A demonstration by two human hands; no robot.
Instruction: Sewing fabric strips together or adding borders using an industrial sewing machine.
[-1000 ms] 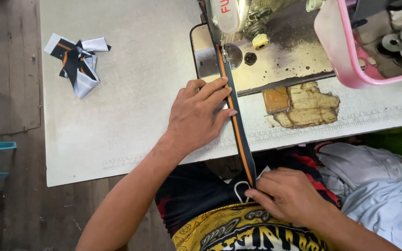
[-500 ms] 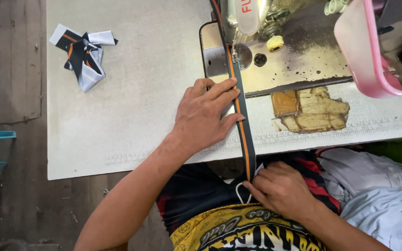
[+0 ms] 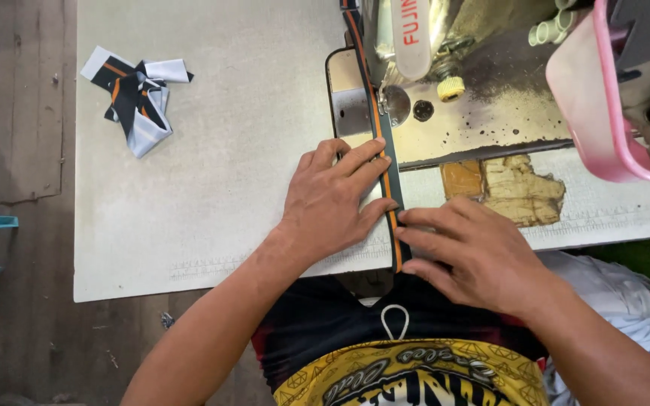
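The left hand point(image 3: 332, 203) lies flat with fingers spread on the dark strip with an orange stripe point(image 3: 385, 162), which runs from the near table edge to the sewing machine point(image 3: 415, 45). The right hand point(image 3: 475, 256) presses its fingertips on the strip's near end. A pink basket point(image 3: 588, 98) at the far right holds grey metal parts. Folded fabric pieces point(image 3: 135, 98) lie far left.

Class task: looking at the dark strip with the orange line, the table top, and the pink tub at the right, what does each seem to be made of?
Dark strip: probably woven or knit fabric, matte; it lies limp and flat under both hands.
Table top: pale, dull and speckled, perhaps laminate board; a patch is worn through to brown.
Pink tub: likely plastic, with a smooth, slightly glossy moulded rim.
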